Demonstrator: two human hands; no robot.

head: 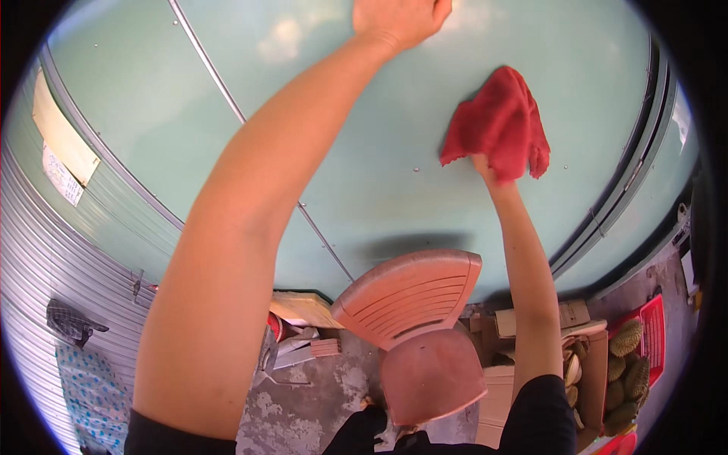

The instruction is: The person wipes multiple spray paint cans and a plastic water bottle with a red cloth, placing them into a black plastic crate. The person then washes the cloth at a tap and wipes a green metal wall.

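Note:
My left hand (401, 21) is at the top edge of the view against a pale green panel wall (364, 187). Its fingers are mostly cut off by the picture's rim, so what they do is hidden. Lower and to the right, my right hand (481, 166) is largely covered by a red cloth (500, 122), which it holds at the panel. The cloth is bunched, with its ragged edges hanging on both sides of the wrist. Metal strips and small rivets run across the panel.
A reddish-brown plastic chair (432, 375) stands below the panel, before me. On the right are a cardboard box (595, 378) of durian husks and a red plastic basket (655, 335) with several durians. A corrugated metal wall (68, 261) with hanging cloths is left.

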